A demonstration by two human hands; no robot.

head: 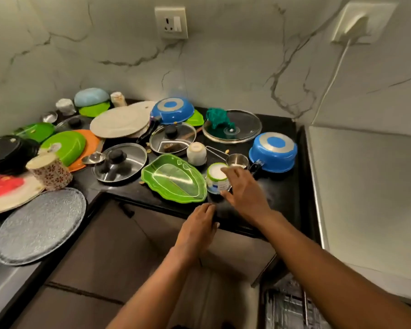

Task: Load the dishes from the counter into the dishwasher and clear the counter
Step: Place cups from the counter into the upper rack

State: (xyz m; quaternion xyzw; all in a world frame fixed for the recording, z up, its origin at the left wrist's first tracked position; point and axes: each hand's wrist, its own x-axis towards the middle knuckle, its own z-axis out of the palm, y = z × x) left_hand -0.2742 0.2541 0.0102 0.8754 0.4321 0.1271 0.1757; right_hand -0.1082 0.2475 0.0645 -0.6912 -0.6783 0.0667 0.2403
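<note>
The black counter [280, 191] is crowded with dishes. My right hand [243, 189] reaches over an upturned white cup with a green rim [215, 178]; the fingers spread around it and touch its side without a closed grip. Just left of the cup lies a green leaf-shaped tray [173, 179]. My left hand [198, 222] rests on the counter's front edge with its fingers relaxed. Behind the cup stand a small steel measuring cup [236, 160], an upturned cream cup [196, 153] and an upturned blue pot [273, 151]. The dishwasher rack [287, 307] shows at the bottom right.
Further back lie glass lids [172, 138], a second blue pan [172, 110], a teal scrubber on a lid [217, 118] and a steel lid [120, 161]. Plates in green, orange, black and grey fill the left side [39, 225]. A white appliance [365, 186] flanks the counter on the right.
</note>
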